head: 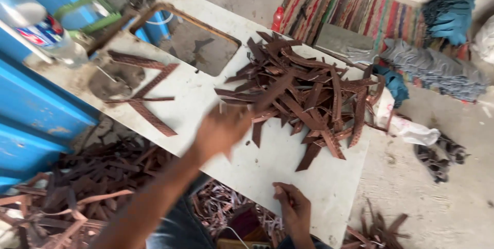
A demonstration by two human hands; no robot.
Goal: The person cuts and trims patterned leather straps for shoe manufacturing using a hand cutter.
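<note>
where the blue corrugated wall (36, 110) runs along its far-left edge, the white table (288, 177) carries nearly everything, with a rectangular cut-out (198, 46) sunk near its far corner. the next biggest thing is the heap of brown leather strips (309, 94), spread over the table's middle and reaching toward its right edge, the strips crossing each other at all angles. a smaller loose group of 4 or so strips (146, 92) lies apart by the left edge, beside a grey mound of dust. below the table's near-left edge, brown offcuts (77, 187) litter the floor. the left hand (221, 130) is blurred over the heap's near side, touching or just above the strips there; i cannot tell whether its fingers are clenched or released. the right hand (294, 208) rests at the table's near edge, fingers curled in loosely, and whether they grasp anything is unclear. a plastic bottle (38, 28) stands at the far-left corner.
</note>
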